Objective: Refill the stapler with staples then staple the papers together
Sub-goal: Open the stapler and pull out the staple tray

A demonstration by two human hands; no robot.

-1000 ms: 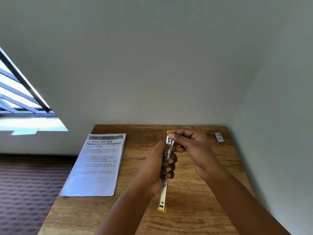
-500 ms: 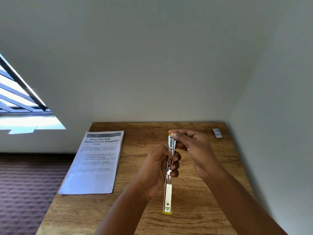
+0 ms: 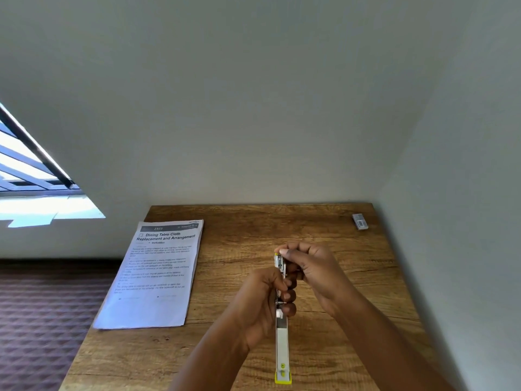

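Observation:
A white and yellow stapler is swung fully open into one long strip, held above the wooden table. My left hand grips its middle, fingers curled round the metal channel. My right hand pinches the far end of the stapler at its yellow tip; whether it holds staples is hidden. The printed papers lie flat on the table's left side, partly overhanging the edge. A small staple box sits at the table's far right corner.
White walls close the table in behind and on the right. A carpeted floor and a bright window lie to the left.
The stapler and both hands have shifted slightly nearer to me and the strip has straightened; my grip is unchanged. The view has tilted a little.

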